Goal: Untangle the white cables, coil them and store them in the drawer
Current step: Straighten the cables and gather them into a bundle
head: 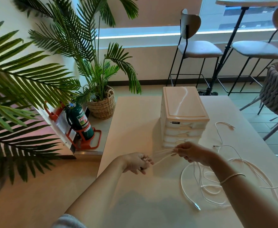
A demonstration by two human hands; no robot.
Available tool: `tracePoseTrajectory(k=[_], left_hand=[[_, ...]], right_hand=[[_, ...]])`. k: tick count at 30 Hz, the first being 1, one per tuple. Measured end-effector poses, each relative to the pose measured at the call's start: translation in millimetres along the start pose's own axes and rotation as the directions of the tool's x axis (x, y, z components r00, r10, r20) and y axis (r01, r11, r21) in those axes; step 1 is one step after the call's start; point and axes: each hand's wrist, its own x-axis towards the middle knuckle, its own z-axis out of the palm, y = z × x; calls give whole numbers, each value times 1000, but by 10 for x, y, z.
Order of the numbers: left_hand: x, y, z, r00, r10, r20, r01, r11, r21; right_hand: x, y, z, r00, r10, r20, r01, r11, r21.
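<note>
Cables (217,181), white, lie in a loose tangle on the table (135,120), to the right of centre and under the right forearm; several strands are lifted clear of the heap and stretched between the two hands. Left hand (139,162): fingers curled round one end of the lifted strands, which run out from its fist toward the right. Right hand (190,153): fingers pinching the other end of the same strands, just in front of the drawer unit (182,116); further cable hangs from this hand down into the heap. One plug (197,207) rests on the table near the front edge, two more (214,146) (232,127) lie to the right of the unit, well apart from the hands.

Step in hand, as judged: coiling. The parallel strands between the hands read as the first loops of a hank, though they could equally be lengths being drawn out to free a knot; much of the cable on the table is not yet gathered. All drawers of the unit appear closed.

Next move, as judged: feed slack from the heap with the right hand and lay it as a further loop into the left, watching for crossings where strands overlap. A drawer must then be pulled open, which calls for one free hand.
</note>
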Motion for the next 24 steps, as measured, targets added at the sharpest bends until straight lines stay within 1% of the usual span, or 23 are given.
tracePoseTrajectory(k=[2, 4, 5, 6, 7, 8, 10, 12, 13, 17, 19, 22, 24], left_hand=[[-17, 64, -6, 996, 2, 90, -8, 998, 59], [-30, 145, 28, 979, 39, 198, -61, 993, 104], [-38, 207, 58, 976, 57, 212, -82, 991, 109], [-50, 284, 95, 979, 69, 192, -89, 991, 95], [-33, 335, 122, 988, 78, 136, -91, 992, 85], [-17, 386, 154, 992, 104, 76, -108, 993, 41], [42, 414, 214, 983, 184, -8, -184, 982, -53], [82, 399, 251, 975, 209, -79, -214, 975, -57], [115, 371, 263, 973, 207, -97, -212, 976, -40], [163, 336, 314, 966, 219, -139, -233, 968, -89], [184, 308, 286, 962, 224, -156, -234, 971, -48], [193, 288, 201, 942, 230, -244, -215, 973, 88], [196, 268, 166, 931, 258, -258, -215, 960, 181]], right_hand=[[21, -22, 24, 1000, -24, -14, 24, 1000, -9], [38, -44, 45, 999, -41, -18, 41, 999, -18], [47, -56, 56, 999, -48, -15, 47, 999, -26], [53, -67, 65, 999, -52, -11, 52, 998, -31], [56, -80, 75, 999, -53, -7, 53, 998, -32], [57, -90, 81, 999, -52, -7, 52, 998, -34], [60, -101, 87, 998, -58, -20, 57, 997, -48], [76, -98, 94, 997, -64, -37, 62, 996, -58], [82, -92, 95, 997, -62, -44, 58, 996, -72], [86, -101, 64, 998, -29, -59, 18, 984, -177], [85, -114, 63, 998, 8, -59, -20, 978, -206], [117, -104, 107, 997, 74, -1, -73, 986, -153], [116, -122, 124, 994, 103, 35, -94, 975, -200]])
